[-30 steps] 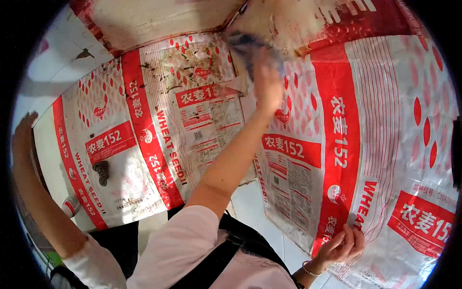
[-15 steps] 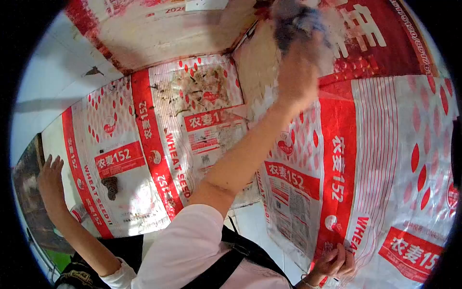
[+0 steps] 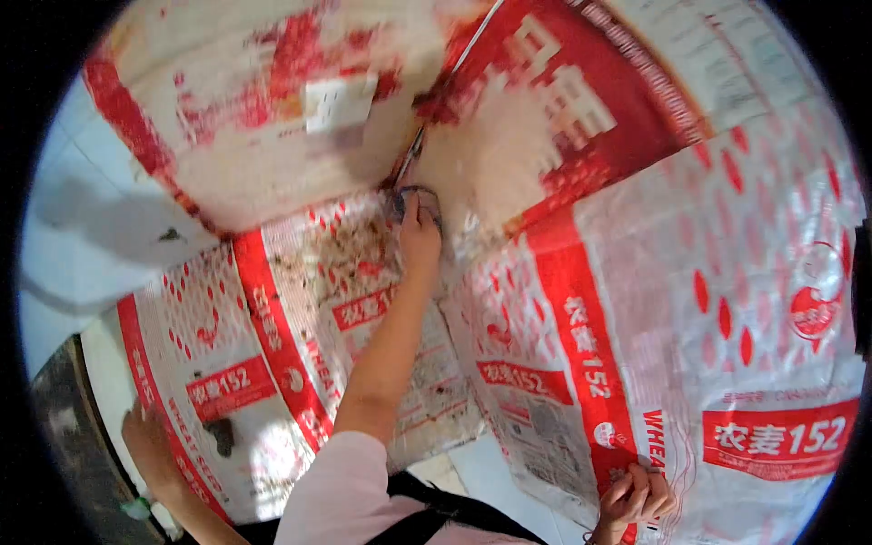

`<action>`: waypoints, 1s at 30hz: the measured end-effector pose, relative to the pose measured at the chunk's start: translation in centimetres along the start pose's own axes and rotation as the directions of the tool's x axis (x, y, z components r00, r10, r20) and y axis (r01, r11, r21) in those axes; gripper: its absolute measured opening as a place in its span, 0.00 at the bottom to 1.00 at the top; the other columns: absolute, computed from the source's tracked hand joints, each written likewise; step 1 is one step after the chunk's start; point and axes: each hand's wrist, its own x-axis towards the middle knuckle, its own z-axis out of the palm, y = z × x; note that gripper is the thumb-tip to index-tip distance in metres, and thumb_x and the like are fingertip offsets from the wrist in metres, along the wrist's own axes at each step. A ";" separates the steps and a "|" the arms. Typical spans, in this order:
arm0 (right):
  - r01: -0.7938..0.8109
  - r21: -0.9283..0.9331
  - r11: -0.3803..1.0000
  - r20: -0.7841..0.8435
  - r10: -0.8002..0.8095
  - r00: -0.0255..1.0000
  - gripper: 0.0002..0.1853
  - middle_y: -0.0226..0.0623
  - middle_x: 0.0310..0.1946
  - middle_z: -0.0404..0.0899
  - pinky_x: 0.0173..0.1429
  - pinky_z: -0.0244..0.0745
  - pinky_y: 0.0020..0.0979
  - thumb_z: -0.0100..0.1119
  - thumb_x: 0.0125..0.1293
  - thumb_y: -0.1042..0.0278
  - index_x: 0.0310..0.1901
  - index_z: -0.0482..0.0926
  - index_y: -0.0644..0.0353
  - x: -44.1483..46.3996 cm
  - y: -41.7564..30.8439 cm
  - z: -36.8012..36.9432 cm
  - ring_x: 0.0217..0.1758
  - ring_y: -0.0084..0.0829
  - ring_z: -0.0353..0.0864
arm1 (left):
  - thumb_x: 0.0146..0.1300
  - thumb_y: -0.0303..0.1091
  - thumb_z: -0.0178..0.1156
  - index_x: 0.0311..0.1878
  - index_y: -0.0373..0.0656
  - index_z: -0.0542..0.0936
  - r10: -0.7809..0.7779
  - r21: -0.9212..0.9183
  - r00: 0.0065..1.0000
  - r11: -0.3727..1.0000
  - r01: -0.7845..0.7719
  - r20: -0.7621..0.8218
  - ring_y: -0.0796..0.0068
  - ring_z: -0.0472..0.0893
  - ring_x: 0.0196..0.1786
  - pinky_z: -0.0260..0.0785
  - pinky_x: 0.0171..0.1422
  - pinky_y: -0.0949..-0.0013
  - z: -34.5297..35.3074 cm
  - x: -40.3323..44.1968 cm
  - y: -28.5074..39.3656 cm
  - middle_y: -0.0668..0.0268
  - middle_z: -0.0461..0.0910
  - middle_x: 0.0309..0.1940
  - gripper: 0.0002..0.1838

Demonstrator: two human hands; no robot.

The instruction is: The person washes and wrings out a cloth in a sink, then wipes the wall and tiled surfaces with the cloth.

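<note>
My left hand [image 3: 420, 238] reaches into the inner corner with its fingers closed on a dark bluish rag [image 3: 437, 214]. The rag touches the stained surface where the upper panels and the printed sheets meet. At the lower right, my right hand [image 3: 639, 498] is curled, its fingertips pinching the right printed sheet [image 3: 654, 363]. Brown debris is scattered over the upper part of the left printed sheet [image 3: 350, 259]. Both sheets are white and red, with "WHEAT SEED" lettering.
Another person's hand [image 3: 145, 445] is at the far left edge of the left sheet. A dark clump [image 3: 221, 436] lies on that sheet. A stained cream panel [image 3: 245, 136] and a red lettered panel [image 3: 627, 100] rise behind. White tiles [image 3: 86, 218] show at the left.
The view has shifted. My left hand has moved the rag from the red lettered panel into the corner. My right hand stays at the sheet. The other person's hand is lower along the left edge.
</note>
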 end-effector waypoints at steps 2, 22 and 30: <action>-0.017 0.012 1.000 -0.050 0.018 0.999 0.05 0.32 0.33 0.73 0.45 0.62 0.37 0.56 0.57 0.67 0.31 0.82 0.52 -0.1 0.2 0.1 0.37 0.34 0.69 | 0.64 0.29 0.48 0.64 0.41 0.71 0.359 -0.213 0.920 0.897 -0.387 -0.158 0.55 0.73 0.61 0.62 0.67 0.62 0.5 0.2 4.5 0.51 0.76 0.57 0.23; -0.078 0.163 0.983 -0.046 0.086 0.995 0.07 0.29 0.37 0.78 0.45 0.69 0.36 0.59 0.61 0.57 0.35 0.85 0.47 -0.4 0.5 -0.2 0.37 0.33 0.77 | 0.69 0.32 0.45 0.64 0.42 0.68 0.667 0.048 0.716 0.738 -0.673 -0.208 0.45 0.68 0.63 0.59 0.68 0.52 0.3 3.4 16.7 0.46 0.70 0.59 0.20; -0.108 0.278 0.954 0.064 0.094 0.994 0.08 0.30 0.39 0.80 0.48 0.70 0.35 0.63 0.57 0.64 0.39 0.84 0.49 0.5 0.8 -2.2 0.41 0.32 0.79 | 0.69 0.33 0.47 0.66 0.38 0.65 0.356 -0.098 0.933 0.931 -0.351 0.040 0.51 0.71 0.62 0.60 0.68 0.58 -4.1 -1.4 11.8 0.48 0.72 0.59 0.23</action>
